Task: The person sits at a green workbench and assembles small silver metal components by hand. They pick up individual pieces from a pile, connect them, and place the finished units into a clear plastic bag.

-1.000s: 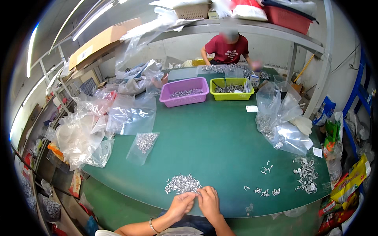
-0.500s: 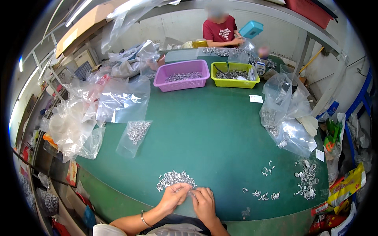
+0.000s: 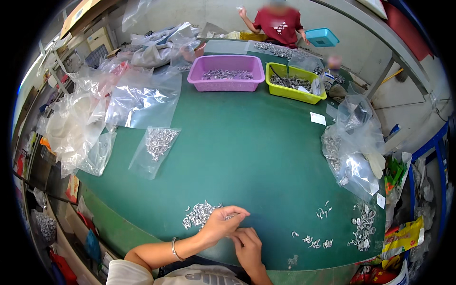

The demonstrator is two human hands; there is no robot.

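Note:
A pile of small curved silvery metal pieces (image 3: 197,216) lies on the green tabletop near the front edge. Just right of it is my left hand (image 3: 222,225), a metal bangle on its wrist, its fingers drawn together and pointing right. Below and touching it, my right hand (image 3: 248,244) has its fingers bent in toward my left palm. Whatever sits between the fingers of either hand is too small or too covered to name.
Loose metal pieces (image 3: 365,228) lie at the right. A filled clear bag (image 3: 159,142) rests left of centre. Purple (image 3: 225,85) and yellow-green baskets (image 3: 297,95) stand at the back. Plastic bags (image 3: 76,133) crowd the left. Across the table a person (image 3: 278,26) holds a blue basket (image 3: 322,37).
My left hand has risen slightly over my right hand, its fingers now reaching farther right. The view has shifted. The person opposite has raised one hand and lowered the blue basket.

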